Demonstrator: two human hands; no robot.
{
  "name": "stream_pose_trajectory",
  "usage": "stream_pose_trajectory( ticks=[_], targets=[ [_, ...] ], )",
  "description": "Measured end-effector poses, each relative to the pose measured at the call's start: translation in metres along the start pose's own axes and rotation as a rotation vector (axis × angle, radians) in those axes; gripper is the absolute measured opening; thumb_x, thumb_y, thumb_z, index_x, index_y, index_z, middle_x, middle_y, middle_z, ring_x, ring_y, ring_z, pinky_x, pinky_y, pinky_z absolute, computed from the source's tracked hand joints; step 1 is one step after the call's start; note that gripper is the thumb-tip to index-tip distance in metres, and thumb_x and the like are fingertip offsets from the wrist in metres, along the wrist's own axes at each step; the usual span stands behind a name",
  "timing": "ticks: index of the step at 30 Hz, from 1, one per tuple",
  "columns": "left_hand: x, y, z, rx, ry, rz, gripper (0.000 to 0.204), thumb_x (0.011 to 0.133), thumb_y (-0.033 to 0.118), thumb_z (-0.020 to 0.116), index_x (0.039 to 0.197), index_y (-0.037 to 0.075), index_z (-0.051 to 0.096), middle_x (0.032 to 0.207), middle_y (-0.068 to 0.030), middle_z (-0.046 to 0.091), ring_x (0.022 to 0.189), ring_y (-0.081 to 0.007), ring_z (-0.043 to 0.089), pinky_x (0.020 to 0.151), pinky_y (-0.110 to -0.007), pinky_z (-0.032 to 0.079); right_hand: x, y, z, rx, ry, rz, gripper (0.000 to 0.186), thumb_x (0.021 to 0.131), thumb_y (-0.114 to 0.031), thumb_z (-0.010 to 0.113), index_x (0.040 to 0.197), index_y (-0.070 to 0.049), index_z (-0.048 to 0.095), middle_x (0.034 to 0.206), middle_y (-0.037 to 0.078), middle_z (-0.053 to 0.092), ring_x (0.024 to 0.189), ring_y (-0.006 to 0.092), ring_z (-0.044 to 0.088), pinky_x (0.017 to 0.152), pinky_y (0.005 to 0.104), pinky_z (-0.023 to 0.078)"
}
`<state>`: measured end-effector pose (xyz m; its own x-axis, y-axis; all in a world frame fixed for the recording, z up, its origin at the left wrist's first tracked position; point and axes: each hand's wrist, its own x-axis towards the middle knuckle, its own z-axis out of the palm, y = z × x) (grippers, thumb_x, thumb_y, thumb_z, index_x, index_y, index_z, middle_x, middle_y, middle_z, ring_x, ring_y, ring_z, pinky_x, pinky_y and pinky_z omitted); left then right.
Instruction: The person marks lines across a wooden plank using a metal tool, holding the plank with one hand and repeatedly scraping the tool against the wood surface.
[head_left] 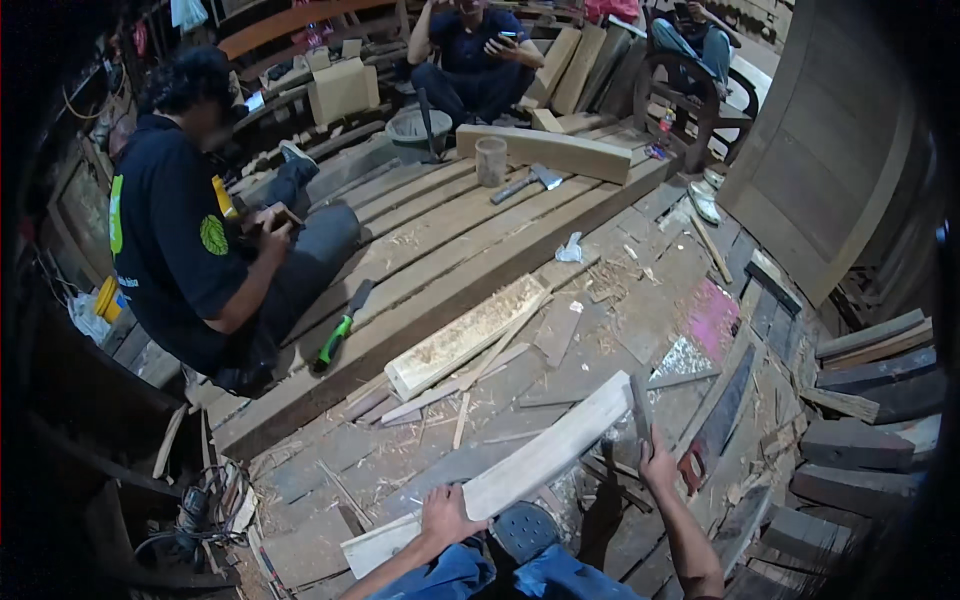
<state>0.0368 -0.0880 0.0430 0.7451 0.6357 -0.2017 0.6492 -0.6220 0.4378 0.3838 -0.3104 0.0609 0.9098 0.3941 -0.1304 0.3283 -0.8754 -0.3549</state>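
A pale wooden board [550, 445] slants across in front of me, over a dark clog with holes [525, 530] on my foot. My left hand [447, 515] grips the board near its lower left end, thumb spread along the top. My right hand [657, 465] is closed round the lower end of a flat, dark blade-like tool [641, 405]. That tool stands close beside the board's far right end; whether they touch I cannot tell. My fingers hide its handle.
A low slatted platform [440, 265] carries a hatchet [528, 183], a plastic cup [491, 162] and a green-handled tool [343, 326]. A person [185, 230] sits on its left. A handsaw [715, 420] and shavings lie right; wood blocks [860, 440] line the right edge. A squared timber [465, 340] lies ahead.
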Motion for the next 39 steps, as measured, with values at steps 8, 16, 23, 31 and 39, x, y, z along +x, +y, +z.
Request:
stream_pose_trajectory(
  ticks=[8, 16, 23, 31, 39],
  targets=[
    [-0.003, -0.008, -0.014, 0.008, -0.030, 0.091, 0.086, 0.059, 0.055, 0.082, 0.116, -0.004, 0.056, 0.110, -0.0234, 0.058, 0.111, -0.0380, 0.052, 0.098, -0.047, 0.041, -0.048, -0.017, 0.016, -0.013, -0.079, -0.649, 0.065, 0.089, -0.025, 0.058, 0.147, -0.035, 0.031, 0.078, 0.017, 0.066, 0.065, 0.0383, 0.064, 0.054, 0.0479, 0.050],
    [-0.010, -0.008, -0.033, 0.104, -0.135, 0.190, 0.086, 0.060, 0.056, 0.080, 0.120, 0.000, 0.054, 0.115, -0.0230, 0.057, 0.114, -0.0371, 0.051, 0.099, -0.048, 0.040, -0.094, -0.017, 0.003, -0.158, -0.379, -0.600, 0.056, 0.093, -0.030, 0.054, 0.146, -0.033, 0.035, 0.075, 0.018, 0.065, 0.065, 0.0402, 0.064, 0.055, 0.0494, 0.051],
    [0.000, 0.019, -0.088, -0.189, 0.179, 0.332, 0.068, 0.061, 0.061, 0.079, 0.108, 0.012, 0.070, 0.101, -0.0132, 0.067, 0.096, -0.0311, 0.061, 0.090, -0.045, 0.041, -0.108, -0.026, -0.007, -0.212, -0.391, -0.487, 0.050, 0.094, -0.036, 0.053, 0.143, -0.029, 0.043, 0.078, 0.022, 0.067, 0.068, 0.0424, 0.065, 0.061, 0.0523, 0.052],
    [-0.028, 0.146, -0.319, -0.980, 0.340, 1.241, 0.035, 0.058, 0.028, 0.087, 0.065, 0.007, 0.060, 0.059, -0.0001, 0.055, 0.048, -0.0122, 0.047, 0.045, -0.026, 0.033, -0.100, 0.006, 0.016, 0.001, -0.073, -0.751, 0.056, 0.094, -0.023, 0.053, 0.147, -0.029, 0.036, 0.075, 0.024, 0.065, 0.064, 0.0440, 0.062, 0.057, 0.0542, 0.047],
    [-0.074, 0.183, -0.305, -1.244, 0.390, 1.240, 0.068, 0.089, 0.063, 0.052, 0.047, 0.010, 0.056, 0.047, 0.0028, 0.045, 0.039, -0.0119, 0.039, 0.041, -0.029, 0.023, -0.119, 0.003, 0.018, -0.064, -0.215, -0.644, 0.059, 0.095, -0.024, 0.050, 0.150, -0.028, 0.031, 0.076, 0.027, 0.063, 0.066, 0.0476, 0.061, 0.060, 0.0537, 0.048]
  ],
)
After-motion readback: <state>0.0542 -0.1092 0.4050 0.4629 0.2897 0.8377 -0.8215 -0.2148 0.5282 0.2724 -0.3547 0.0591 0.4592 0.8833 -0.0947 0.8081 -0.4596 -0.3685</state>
